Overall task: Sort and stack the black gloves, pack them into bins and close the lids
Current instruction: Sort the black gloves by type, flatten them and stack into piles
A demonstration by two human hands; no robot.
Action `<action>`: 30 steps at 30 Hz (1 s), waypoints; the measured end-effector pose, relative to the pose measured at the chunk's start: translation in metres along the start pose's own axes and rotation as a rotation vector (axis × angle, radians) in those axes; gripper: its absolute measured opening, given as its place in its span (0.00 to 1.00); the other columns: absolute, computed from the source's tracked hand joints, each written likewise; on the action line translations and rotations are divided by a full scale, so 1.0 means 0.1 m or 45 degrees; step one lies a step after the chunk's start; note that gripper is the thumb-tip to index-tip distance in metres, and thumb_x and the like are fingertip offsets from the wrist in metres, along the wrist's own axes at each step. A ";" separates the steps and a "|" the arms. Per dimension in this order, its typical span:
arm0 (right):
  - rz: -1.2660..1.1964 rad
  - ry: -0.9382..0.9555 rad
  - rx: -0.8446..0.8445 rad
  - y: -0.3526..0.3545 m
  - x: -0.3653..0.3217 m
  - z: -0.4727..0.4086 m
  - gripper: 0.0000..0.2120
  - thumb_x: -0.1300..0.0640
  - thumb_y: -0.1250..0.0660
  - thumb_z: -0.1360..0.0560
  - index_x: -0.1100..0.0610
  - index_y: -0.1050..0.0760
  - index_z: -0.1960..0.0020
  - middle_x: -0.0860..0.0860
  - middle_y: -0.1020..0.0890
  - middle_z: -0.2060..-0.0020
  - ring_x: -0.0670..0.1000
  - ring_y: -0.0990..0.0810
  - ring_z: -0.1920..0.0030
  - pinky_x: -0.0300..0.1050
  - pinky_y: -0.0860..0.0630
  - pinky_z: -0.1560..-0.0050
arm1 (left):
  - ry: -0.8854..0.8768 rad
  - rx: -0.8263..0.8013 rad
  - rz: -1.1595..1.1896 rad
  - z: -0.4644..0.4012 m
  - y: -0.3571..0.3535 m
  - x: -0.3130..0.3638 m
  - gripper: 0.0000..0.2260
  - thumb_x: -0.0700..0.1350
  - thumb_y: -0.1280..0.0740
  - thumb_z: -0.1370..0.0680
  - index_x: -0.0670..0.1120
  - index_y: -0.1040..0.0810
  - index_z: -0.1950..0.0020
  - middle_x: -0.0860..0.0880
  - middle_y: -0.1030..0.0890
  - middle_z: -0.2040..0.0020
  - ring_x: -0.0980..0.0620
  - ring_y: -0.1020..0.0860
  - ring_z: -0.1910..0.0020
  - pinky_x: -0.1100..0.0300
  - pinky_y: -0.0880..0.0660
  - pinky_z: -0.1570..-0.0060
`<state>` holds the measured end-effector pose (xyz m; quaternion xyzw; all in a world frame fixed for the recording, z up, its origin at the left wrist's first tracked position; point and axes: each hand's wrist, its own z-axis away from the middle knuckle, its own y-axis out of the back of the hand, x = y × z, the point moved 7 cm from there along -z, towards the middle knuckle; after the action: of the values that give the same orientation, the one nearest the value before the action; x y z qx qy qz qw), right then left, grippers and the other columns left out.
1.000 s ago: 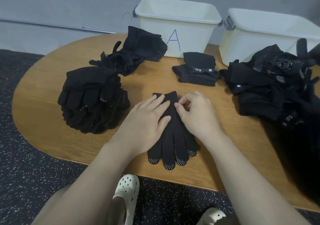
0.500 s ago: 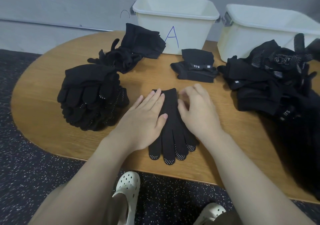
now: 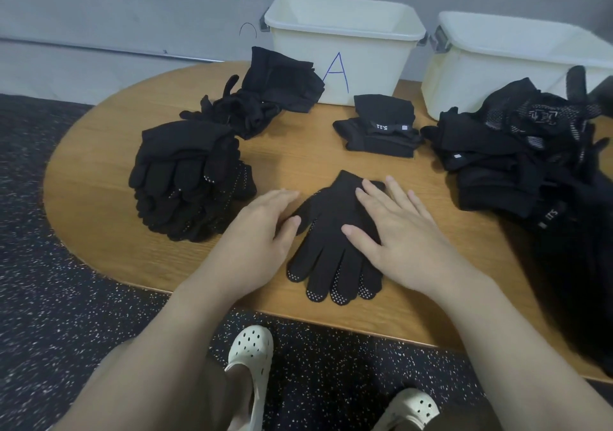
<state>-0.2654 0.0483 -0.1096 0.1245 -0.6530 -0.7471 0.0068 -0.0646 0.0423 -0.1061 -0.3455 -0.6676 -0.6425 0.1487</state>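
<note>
Head view. My right hand (image 3: 394,235) lies flat, fingers straight and spread, pressing on the black knit glove with white grip dots (image 3: 331,231) at table centre; I judge this is to smooth it before it goes on a pile. The glove's cuff points to 12 o'clock, its dotted fingertips to 6, toward me. My left hand (image 3: 255,231) rests at the glove's 9 o'clock edge, fingers relaxed and loosely together, thumb touching the glove's thumb side, likely to square the edge; it grips nothing

Stacked pile of black dotted gloves (image 3: 189,178) sits at 9 o'clock, well apart from the flat glove: probably its destination. A looser heap of thin black gloves (image 3: 265,99) lies at 11 o'clock. A small stack of black gloves with a printed band (image 3: 378,128) sits at 1 o'clock. A big unsorted mound of black gloves (image 3: 517,152) fills 3 o'clock

White plastic bin marked with a blue letter A (image 3: 361,62) stands at 12 o'clock, open; second white plastic bin (image 3: 497,62) at 2 o'clock, also open. No lids in sight

Surface: rounded light-wood table (image 3: 99,178). Grey wall behind, dark speckled floor below; white perforated clogs (image 3: 248,351) on my feet
</note>
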 end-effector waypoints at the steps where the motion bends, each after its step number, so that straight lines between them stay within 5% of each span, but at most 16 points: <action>1: 0.009 -0.014 0.016 0.03 0.04 0.05 0.37 0.32 0.54 0.19 0.49 0.51 0.16 0.42 0.54 0.17 0.46 0.65 0.18 0.51 0.63 0.18 | -0.008 0.016 0.001 0.01 0.00 0.00 0.18 0.45 0.36 0.16 0.47 0.26 0.25 0.53 0.27 0.26 0.57 0.32 0.25 0.63 0.39 0.24; 6: -0.005 -0.023 0.128 0.16 0.16 0.28 0.37 0.32 0.45 0.20 0.52 0.39 0.19 0.45 0.43 0.18 0.45 0.59 0.18 0.47 0.62 0.20 | 0.002 0.095 -0.018 -0.02 -0.04 0.05 0.10 0.47 0.31 0.19 0.47 0.17 0.39 0.55 0.22 0.34 0.57 0.29 0.31 0.64 0.38 0.30; 9: -0.048 0.037 0.226 0.17 0.20 0.31 0.35 0.34 0.43 0.21 0.53 0.34 0.21 0.45 0.38 0.20 0.44 0.55 0.18 0.46 0.62 0.19 | 0.035 0.102 0.032 -0.05 -0.07 0.10 0.07 0.51 0.30 0.20 0.50 0.16 0.48 0.57 0.21 0.38 0.57 0.29 0.34 0.56 0.36 0.29; 15: -0.104 0.253 0.122 0.07 0.13 0.19 0.32 0.39 0.50 0.17 0.50 0.44 0.17 0.43 0.47 0.17 0.40 0.55 0.19 0.40 0.62 0.20 | 0.110 0.107 0.003 -0.10 -0.10 0.20 0.08 0.52 0.27 0.22 0.55 0.22 0.60 0.57 0.25 0.44 0.58 0.33 0.39 0.53 0.39 0.29; 22: -0.041 0.286 -0.012 -0.06 0.18 0.15 0.36 0.31 0.60 0.19 0.45 0.58 0.16 0.41 0.59 0.18 0.39 0.65 0.20 0.42 0.65 0.20 | 0.168 0.172 -0.014 -0.11 -0.04 0.11 0.08 0.51 0.27 0.22 0.52 0.21 0.59 0.54 0.24 0.48 0.53 0.30 0.41 0.46 0.35 0.30; 30: -0.020 0.275 -0.008 -0.07 0.17 0.15 0.37 0.29 0.61 0.20 0.45 0.59 0.16 0.41 0.60 0.18 0.40 0.65 0.20 0.44 0.64 0.19 | 0.050 0.208 -0.058 -0.02 0.02 0.18 0.07 0.48 0.27 0.22 0.55 0.25 0.54 0.55 0.25 0.49 0.53 0.29 0.44 0.48 0.32 0.34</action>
<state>-0.2836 0.0607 -0.1181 0.2094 -0.6452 -0.7312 0.0719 -0.0768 0.0449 -0.0930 -0.3044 -0.7224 -0.5958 0.1748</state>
